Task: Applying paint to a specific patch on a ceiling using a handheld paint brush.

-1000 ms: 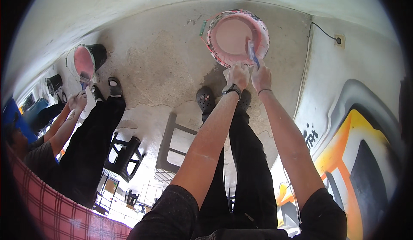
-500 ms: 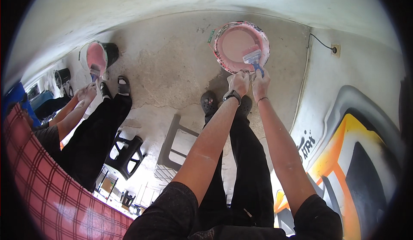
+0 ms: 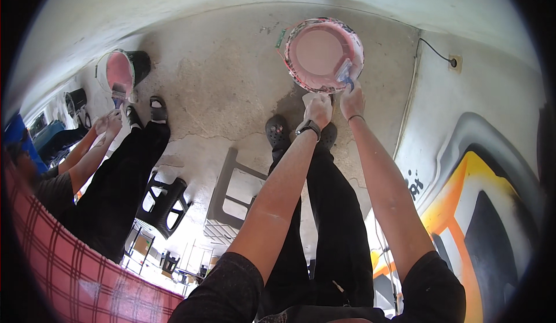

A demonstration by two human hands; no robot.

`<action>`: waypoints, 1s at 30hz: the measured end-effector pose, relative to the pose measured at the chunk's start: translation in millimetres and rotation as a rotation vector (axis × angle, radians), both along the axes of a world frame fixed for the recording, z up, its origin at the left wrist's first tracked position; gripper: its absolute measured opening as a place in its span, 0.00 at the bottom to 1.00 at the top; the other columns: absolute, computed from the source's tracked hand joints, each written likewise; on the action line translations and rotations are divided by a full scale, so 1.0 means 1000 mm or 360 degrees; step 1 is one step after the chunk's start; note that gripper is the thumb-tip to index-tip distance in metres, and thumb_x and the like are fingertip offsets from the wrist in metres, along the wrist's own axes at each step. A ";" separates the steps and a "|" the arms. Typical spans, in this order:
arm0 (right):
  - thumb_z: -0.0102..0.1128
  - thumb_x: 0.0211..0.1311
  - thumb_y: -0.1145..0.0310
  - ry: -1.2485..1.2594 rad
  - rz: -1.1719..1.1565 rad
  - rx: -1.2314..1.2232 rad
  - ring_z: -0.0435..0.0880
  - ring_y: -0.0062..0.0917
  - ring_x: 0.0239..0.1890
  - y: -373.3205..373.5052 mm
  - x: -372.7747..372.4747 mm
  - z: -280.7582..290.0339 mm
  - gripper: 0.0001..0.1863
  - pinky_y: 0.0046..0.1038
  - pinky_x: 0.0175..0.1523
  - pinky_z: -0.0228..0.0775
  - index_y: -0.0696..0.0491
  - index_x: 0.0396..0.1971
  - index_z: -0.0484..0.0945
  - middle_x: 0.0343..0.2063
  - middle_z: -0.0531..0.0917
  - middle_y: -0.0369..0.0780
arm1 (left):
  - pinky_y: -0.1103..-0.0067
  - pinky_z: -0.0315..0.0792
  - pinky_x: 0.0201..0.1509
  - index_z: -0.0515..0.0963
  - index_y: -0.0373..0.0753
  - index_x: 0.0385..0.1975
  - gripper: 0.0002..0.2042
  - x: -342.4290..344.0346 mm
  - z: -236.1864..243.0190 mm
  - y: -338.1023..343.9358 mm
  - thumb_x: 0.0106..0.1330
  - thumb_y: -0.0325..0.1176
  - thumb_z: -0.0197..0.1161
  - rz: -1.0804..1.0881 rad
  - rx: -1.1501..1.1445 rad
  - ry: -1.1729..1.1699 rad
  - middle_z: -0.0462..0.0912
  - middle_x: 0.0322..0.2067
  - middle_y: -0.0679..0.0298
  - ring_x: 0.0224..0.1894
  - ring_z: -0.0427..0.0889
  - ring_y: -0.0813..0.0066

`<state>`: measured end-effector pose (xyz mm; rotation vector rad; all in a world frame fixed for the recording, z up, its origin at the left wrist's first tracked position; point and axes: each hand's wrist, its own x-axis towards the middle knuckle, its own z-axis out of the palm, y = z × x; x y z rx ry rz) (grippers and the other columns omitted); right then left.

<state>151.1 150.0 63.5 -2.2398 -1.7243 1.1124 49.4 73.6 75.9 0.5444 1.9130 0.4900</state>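
Bucket (image 3: 358,51): round, open top upward, rim smeared pink, white and dark; seen against the concrete floor (image 3: 214,85). Contents: pink paint (image 3: 317,52), smooth-surfaced.

Paintbrush (image 3: 346,75): flat, pale bristles, blue handle. Located at the bucket's near right edge, head within the rim's outline, handle toward the wearer. Contact of bristles with the inner wall: cannot be told.

Right hand (image 3: 352,99): just outside the bucket's near right rim, fingers closed round the brush handle. Arm stretched forward, nearly straight, slanting inward to the bucket. Thin dark bracelet (image 3: 355,118) at the wrist.

Left hand (image 3: 319,110): by the bucket's near rim, a narrow gap from the right hand. Fingers curled, back uppermost; arm extended, angled rightward to the bucket. Pale flat piece (image 3: 308,98) at its left edge; whether the fingers grip this or the bucket cannot be told. Dark wristwatch (image 3: 308,127) at the wrist.

Clogs (image 3: 277,131): dark pair, perforated, nearer the wearer than the bucket.

Second bucket (image 3: 141,66): dark, pink inside, well left of the bucket; a co-worker's brush (image 3: 118,95) at its mouth.

Wall socket (image 3: 456,62): right of the bucket, black plug inserted.
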 end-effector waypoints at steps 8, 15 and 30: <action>0.50 0.67 0.63 0.0006 0.0108 -0.0069 0.81 0.54 0.47 0.022 -0.025 -0.041 0.17 0.48 0.53 0.71 0.56 0.49 0.78 0.40 0.82 0.58 | 0.62 0.73 0.52 0.78 0.34 0.45 0.17 -0.015 -0.015 0.000 0.68 0.42 0.54 -0.0112 -0.0035 -0.0008 0.83 0.40 0.45 0.47 0.82 0.47; 0.52 0.64 0.62 -0.0067 0.0383 -0.0276 0.81 0.52 0.49 0.052 -0.025 -0.114 0.19 0.46 0.55 0.72 0.60 0.47 0.79 0.41 0.83 0.57 | 0.62 0.73 0.47 0.76 0.35 0.43 0.14 -0.040 -0.059 0.002 0.70 0.39 0.51 -0.0075 0.0238 -0.0073 0.83 0.38 0.47 0.44 0.82 0.48; 0.51 0.63 0.63 -0.0269 0.0136 -0.0172 0.82 0.53 0.45 0.024 -0.066 -0.087 0.19 0.47 0.53 0.72 0.61 0.44 0.80 0.37 0.83 0.59 | 0.62 0.71 0.49 0.76 0.30 0.39 0.14 -0.033 -0.066 0.000 0.69 0.38 0.53 0.0085 0.0393 0.0086 0.80 0.36 0.43 0.42 0.80 0.48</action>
